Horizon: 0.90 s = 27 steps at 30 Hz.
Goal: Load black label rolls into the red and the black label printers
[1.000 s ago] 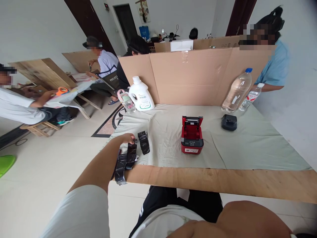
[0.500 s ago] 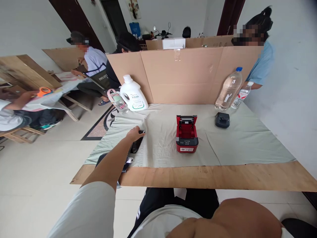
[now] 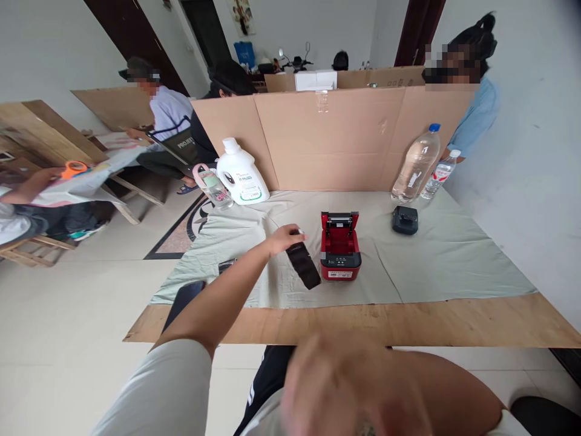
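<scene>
My left hand [image 3: 285,237] is closed on one end of a roll of black ribbon [image 3: 303,266], held above the cloth. A white tip, perhaps the core, shows at the fingers, and the dark glossy strip slants down to the right. Just right of it stands a small red and black label printer [image 3: 341,266] with its lid raised, showing a red inside. My right hand [image 3: 336,381] is close to my body, smeared by motion, so its fingers cannot be made out.
Behind the printer are a white detergent jug [image 3: 244,175], a pink-handled clear bottle [image 3: 216,192], a large water bottle [image 3: 416,163], a smaller bottle [image 3: 441,174] and a black device [image 3: 405,220]. A cardboard screen [image 3: 327,139] closes the back. A dark phone-like object [image 3: 184,303] lies by my left forearm.
My left hand has lifted the black ribbon from the table's left side and carried it right, beside the printer. My right hand has come up into view, blurred.
</scene>
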Tool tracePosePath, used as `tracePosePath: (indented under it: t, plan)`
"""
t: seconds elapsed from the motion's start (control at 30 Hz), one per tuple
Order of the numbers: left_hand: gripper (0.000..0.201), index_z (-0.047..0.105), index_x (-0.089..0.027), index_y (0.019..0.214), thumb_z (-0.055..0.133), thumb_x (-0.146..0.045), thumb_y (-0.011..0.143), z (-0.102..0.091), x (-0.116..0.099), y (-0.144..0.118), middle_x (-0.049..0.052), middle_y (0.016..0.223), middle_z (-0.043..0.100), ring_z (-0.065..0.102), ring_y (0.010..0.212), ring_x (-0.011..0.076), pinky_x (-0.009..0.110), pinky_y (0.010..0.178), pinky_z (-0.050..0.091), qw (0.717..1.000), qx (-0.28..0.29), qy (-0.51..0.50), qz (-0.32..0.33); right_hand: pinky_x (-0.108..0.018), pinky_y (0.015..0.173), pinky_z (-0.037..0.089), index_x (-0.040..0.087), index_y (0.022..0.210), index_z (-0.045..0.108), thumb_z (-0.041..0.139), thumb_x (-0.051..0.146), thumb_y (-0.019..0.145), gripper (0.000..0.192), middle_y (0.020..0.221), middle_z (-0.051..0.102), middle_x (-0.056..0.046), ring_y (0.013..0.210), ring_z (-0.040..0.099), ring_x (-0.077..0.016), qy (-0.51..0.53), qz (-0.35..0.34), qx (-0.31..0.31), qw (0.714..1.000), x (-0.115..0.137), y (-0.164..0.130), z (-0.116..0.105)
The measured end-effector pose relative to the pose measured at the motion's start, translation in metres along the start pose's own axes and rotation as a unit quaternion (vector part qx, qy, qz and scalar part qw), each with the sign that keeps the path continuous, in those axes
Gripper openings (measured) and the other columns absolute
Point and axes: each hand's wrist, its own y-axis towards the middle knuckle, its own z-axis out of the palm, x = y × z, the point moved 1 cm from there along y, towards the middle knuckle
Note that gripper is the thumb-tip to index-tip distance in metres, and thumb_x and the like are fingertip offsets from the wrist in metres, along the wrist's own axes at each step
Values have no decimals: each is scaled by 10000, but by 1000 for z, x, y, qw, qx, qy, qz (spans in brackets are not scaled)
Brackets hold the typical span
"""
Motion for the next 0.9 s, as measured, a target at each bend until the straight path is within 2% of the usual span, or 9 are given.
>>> tracePosePath:
  t: [0.07, 0.1, 0.13, 0.2, 0.3, 0.43, 0.57, 0.73, 0.9]
  plan:
    - [363, 594, -163, 790, 706, -475, 642, 19, -29, -3, -30, 665, 557, 552, 654, 135, 238, 594, 431, 996, 65, -37, 39, -376, 919, 477, 249, 1033, 594, 565, 424, 832, 268, 1122, 624, -71, 1058, 586, -203, -94, 98, -194, 972, -39, -3, -5]
    - [370, 598, -161, 804, 718, -469, 638, 27, -41, -3, -26, 688, 570, 558, 663, 135, 241, 603, 436, 992, 98, -55, 51, -429, 967, 445, 246, 1113, 562, 578, 391, 816, 330, 1215, 576, -94, 1145, 538, -231, -157, 168, -294, 928, -62, -7, -9]
    - [382, 603, -158, 828, 729, -463, 636, 35, -50, -2, -16, 727, 590, 570, 687, 138, 245, 622, 445, 987, 132, -71, 59, -466, 998, 417, 232, 1200, 516, 621, 393, 772, 469, 1301, 516, -120, 1226, 475, -263, -198, 228, -344, 889, -85, -13, -13]
    - [424, 609, -155, 885, 753, -459, 626, 48, -62, 3, 10, 819, 628, 596, 753, 154, 259, 670, 462, 976, 190, -93, 54, -483, 991, 420, 200, 1336, 400, 705, 396, 679, 751, 1347, 478, -151, 1248, 455, -297, -196, 347, -350, 848, -126, -26, -21]
    - [473, 606, -159, 938, 768, -469, 621, 58, -67, 13, 36, 855, 650, 611, 786, 173, 268, 667, 467, 961, 258, -102, -5, -431, 919, 467, 214, 1419, 282, 682, 334, 702, 830, 1154, 629, -98, 1067, 593, -250, -136, 436, -317, 831, -157, -45, -33]
    - [327, 610, -178, 897, 659, -442, 711, 56, -64, 24, 26, 823, 652, 606, 764, 167, 265, 629, 455, 934, 318, -146, -72, -372, 762, 499, 221, 1376, 364, 585, 294, 769, 650, 834, 682, -15, 775, 643, -199, -133, 460, -326, 815, -152, -61, -42]
    - [196, 596, -167, 810, 639, -272, 650, 53, -63, 30, 17, 826, 650, 604, 779, 166, 259, 649, 457, 939, 332, -91, -27, -313, 665, 494, 210, 1261, 478, 537, 335, 805, 476, 806, 668, -15, 695, 630, -171, -102, 454, -341, 817, -143, -71, -34]
    - [357, 587, -164, 1019, 622, -266, 679, 66, -63, 39, 47, 1017, 651, 596, 929, 199, 281, 767, 462, 966, 222, 112, 76, -280, 616, 468, 211, 1241, 512, 538, 330, 789, 468, 752, 635, 3, 648, 583, -153, -127, 439, -360, 813, -148, -77, -22]
    - [365, 584, -201, 1088, 623, -306, 741, 85, -56, 46, 54, 1070, 656, 574, 1024, 236, 354, 911, 393, 948, 116, 279, 103, -264, 560, 426, 196, 955, 637, 537, 376, 772, 276, 643, 584, 18, 554, 498, -129, -153, 468, -352, 796, -156, -79, -27]
